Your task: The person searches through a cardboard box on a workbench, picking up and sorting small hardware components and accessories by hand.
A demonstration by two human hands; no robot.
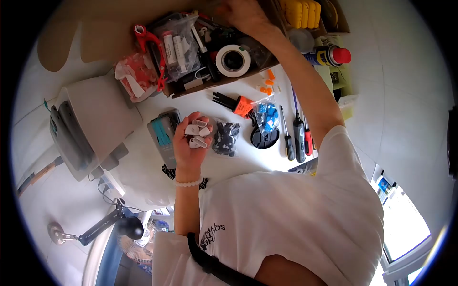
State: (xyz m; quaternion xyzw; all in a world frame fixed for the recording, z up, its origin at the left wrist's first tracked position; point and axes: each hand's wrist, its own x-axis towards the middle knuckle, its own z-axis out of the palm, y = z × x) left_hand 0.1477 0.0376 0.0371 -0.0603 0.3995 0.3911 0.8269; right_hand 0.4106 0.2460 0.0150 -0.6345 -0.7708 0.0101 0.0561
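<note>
My left hand (187, 148) is palm up, its fingers curled around several small white plastic pieces (197, 131). A pale beaded bracelet (189, 183) circles that wrist. Just right of this hand lies a clear bag of small black parts (226, 137); to its left is a grey case with a teal patch (162, 138). My right hand (245, 18) reaches over the far part of a cardboard box (214, 86), near the top of the view. Its fingers are dim and partly cut off, so their grip is unclear. The box holds a white tape roll (233, 61) and bagged white tubes (175, 51).
Red-handled scissors (160, 59) lean at the box's left edge. On the table are a hex key set (242, 106), blue bagged pieces (267, 117), a black lens cap (265, 138), orange bits (268, 83) and screwdrivers (299, 138). A spray can (329, 56) is at right.
</note>
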